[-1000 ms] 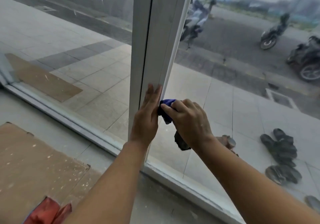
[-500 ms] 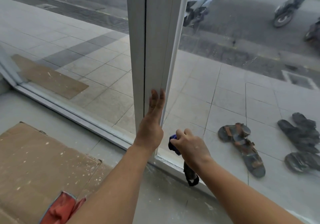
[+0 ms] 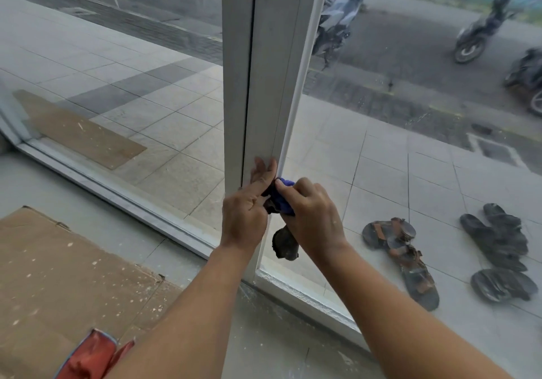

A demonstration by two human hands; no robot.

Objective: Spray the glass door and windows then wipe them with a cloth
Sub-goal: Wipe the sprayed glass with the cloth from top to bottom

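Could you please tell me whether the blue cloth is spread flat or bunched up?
Bunched up: the right hand grips the blue cloth as a wad against the white window frame, a dark end dangling below.

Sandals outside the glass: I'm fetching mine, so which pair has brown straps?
The pair nearer the right hand; its straps are brown-orange. The other sandals, farther right, are dark all over.
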